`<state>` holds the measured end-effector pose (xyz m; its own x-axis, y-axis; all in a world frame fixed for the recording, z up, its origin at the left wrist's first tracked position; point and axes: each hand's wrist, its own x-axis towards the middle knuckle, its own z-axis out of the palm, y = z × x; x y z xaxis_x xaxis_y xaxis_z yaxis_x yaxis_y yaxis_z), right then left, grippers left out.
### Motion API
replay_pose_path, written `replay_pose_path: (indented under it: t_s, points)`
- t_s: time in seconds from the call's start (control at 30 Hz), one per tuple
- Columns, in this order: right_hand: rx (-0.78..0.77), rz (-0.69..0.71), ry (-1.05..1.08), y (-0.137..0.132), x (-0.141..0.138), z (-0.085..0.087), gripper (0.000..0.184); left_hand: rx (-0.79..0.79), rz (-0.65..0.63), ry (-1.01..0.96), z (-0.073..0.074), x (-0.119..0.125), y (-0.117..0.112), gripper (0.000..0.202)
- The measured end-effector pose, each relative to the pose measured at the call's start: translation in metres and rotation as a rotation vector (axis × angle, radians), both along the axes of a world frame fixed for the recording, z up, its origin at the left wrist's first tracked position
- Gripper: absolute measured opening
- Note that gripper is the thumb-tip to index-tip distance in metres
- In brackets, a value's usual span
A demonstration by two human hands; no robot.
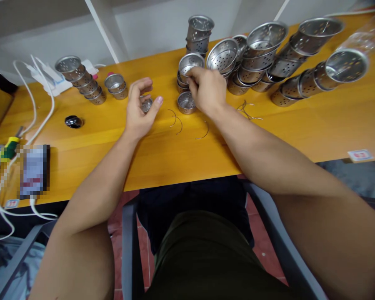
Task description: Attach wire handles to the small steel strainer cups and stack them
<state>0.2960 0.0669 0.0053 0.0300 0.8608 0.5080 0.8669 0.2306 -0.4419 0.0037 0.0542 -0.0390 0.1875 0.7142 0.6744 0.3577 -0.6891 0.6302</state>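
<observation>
Overlapping rim of perf. metal cup (187, 60), top of short stack mid-table: R hand (210, 88), thumb + index drawn together; exact grip can't tell. L hand (137, 108): fingers curled, thumb spread wide, sm. cup (146, 105) partly hidden behind; contact unclear. Single cup (186, 104): upright, just in front of short stack. Curved wires (181, 125): few pcs., loose, betw. hands. Tall cup stacks (258, 64): R side, several leaning.

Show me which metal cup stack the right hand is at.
The short central stack: the right hand has fingers at its top rim, at no other stack's.
</observation>
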Motion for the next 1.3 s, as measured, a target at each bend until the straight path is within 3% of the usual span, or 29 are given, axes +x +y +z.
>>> replay_pose_path:
  t_s: [0.1,0.2,0.4,0.5,0.63,0.77,0.87,1.0,1.07,1.2,1.3]
  points:
    - [-0.172,0.04,-0.094,-0.027,-0.008,0.027,0.036,0.005,-0.002,0.032,0.001,-0.003,0.0,0.087]
    - [-0.257,0.055,-0.109,-0.043,-0.009,0.043,0.043,-0.011,0.007,0.033,0.002,-0.003,-0.002,0.086]
    - [-0.232,0.082,-0.101,-0.044,-0.007,0.048,0.049,-0.036,0.05,0.013,0.017,-0.004,-0.01,0.089]
    - [-0.16,0.153,-0.045,-0.052,0.001,0.057,0.041,-0.065,0.094,0.018,0.023,-0.017,-0.008,0.085]
    - [-0.123,0.321,-0.015,-0.062,0.02,0.069,0.033,-0.107,0.199,0.07,0.012,-0.045,0.008,0.093]
    - [-0.197,0.401,-0.131,-0.06,0.037,0.059,0.026,-0.353,0.326,0.138,-0.006,-0.062,0.021,0.122]
    - [-0.312,0.518,-0.302,-0.053,0.038,0.041,0.03,-0.441,0.307,0.172,-0.007,-0.063,0.02,0.101]
    - [-0.382,0.558,-0.444,-0.048,0.028,0.028,0.015,-0.308,0.261,0.122,0.004,-0.054,0.013,0.093]
    - [-0.376,0.56,-0.448,-0.049,0.022,0.028,0.017,-0.293,0.257,0.132,0.011,-0.047,0.008,0.082]
    - [-0.395,0.575,-0.441,-0.052,0.02,0.033,0.019,-0.345,0.246,0.201,0.023,-0.034,-0.002,0.035]
    - [-0.36,0.572,-0.366,-0.058,0.023,0.042,0.026,-0.357,0.257,0.176,0.023,-0.029,-0.003,0.026]
